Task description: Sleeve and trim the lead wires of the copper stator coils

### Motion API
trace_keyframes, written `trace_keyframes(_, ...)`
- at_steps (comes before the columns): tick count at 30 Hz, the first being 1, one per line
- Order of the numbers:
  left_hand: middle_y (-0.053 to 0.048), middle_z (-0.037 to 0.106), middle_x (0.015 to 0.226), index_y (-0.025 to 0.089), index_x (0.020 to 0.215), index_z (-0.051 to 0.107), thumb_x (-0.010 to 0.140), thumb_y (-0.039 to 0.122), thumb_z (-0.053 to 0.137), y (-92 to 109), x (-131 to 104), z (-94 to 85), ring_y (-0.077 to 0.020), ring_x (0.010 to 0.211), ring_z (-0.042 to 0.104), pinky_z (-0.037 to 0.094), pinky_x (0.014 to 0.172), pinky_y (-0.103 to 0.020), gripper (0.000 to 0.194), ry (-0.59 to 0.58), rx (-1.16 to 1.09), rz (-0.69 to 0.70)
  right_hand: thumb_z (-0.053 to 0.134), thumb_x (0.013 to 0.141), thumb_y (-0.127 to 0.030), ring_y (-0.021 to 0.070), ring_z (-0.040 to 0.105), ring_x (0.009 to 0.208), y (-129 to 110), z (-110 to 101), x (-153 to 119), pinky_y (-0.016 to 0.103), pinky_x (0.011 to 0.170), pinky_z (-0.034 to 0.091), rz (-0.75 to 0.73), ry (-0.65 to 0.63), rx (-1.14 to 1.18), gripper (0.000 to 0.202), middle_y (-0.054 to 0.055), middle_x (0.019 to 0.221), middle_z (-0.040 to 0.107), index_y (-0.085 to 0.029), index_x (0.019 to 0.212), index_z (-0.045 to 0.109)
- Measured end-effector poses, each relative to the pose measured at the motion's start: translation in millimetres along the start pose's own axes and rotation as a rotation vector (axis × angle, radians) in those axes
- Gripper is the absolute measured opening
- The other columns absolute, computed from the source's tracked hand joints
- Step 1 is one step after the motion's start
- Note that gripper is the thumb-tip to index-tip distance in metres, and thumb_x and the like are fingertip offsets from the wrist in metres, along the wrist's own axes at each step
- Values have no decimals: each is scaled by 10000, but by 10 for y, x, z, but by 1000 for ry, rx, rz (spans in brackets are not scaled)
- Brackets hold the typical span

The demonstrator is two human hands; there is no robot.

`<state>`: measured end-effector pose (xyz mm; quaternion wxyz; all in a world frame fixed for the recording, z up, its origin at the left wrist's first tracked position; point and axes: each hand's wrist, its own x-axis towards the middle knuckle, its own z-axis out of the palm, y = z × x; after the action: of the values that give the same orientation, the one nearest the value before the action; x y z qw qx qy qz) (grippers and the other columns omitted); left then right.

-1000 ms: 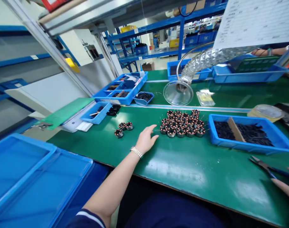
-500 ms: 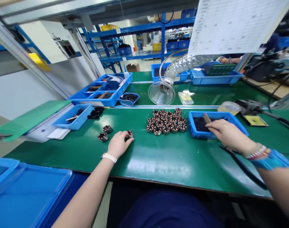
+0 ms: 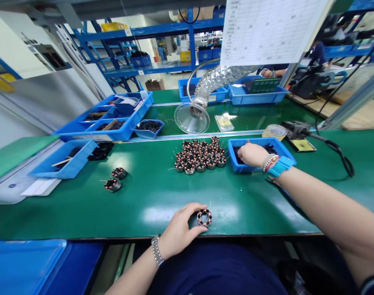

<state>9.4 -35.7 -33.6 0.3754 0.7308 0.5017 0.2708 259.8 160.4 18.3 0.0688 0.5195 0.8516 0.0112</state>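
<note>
Near the front edge of the green table, my left hand [image 3: 183, 227] grips a copper-wound motor stator [image 3: 204, 217] between thumb and fingers, with its round opening facing up. My right hand [image 3: 251, 154] reaches into a blue bin [image 3: 287, 153] of small black parts [image 3: 268, 148]; its fingertips are down among them and partly hidden, so what they pinch does not show. Left of that bin stands a tight cluster of stators [image 3: 201, 156] with thin wire ends sticking up. Two more stators [image 3: 113, 184] sit apart on the left side.
A clear funnel hood [image 3: 192, 119] on a silver hose [image 3: 217, 84] hangs behind the cluster. At left are a divided blue tray [image 3: 130, 130] and a smaller bin [image 3: 79, 164]. A tape roll [image 3: 274, 132] and a black cable [image 3: 331, 143] lie at right. A hanging sheet [image 3: 267, 32] covers the upper right.
My left hand has brought the stator from the left side toward the front edge, near my body. My right hand has moved deeper into the bin. The camera view has shifted.
</note>
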Motion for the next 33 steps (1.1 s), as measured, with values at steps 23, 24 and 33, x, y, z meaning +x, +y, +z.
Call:
trace_keyframes(23,-44,575,1000,218,1078,525,667,281,677,28,176,87,-192,943,477,393,847,-337,442,-73,55,83,440,695,-107,130,556,634,126,25,-97,208,604,385,-30,121,162,183,41,710,645,-129,738,617)
trace_keyframes(24,-42,578,1000,221,1081,526,666,282,679,21,176,92,-192,942,477,391,846,-336,446,-71,52,88,436,699,-104,135,561,649,129,30,-91,211,618,390,-36,113,155,195,45,724,648,-128,757,621)
trace_keyframes(33,-46,595,1000,237,1085,539,673,296,669,19,166,107,-201,934,486,398,836,-342,436,-52,45,107,494,646,-101,178,599,668,37,-18,64,257,682,421,-77,-69,70,193,90,718,664,-142,720,668)
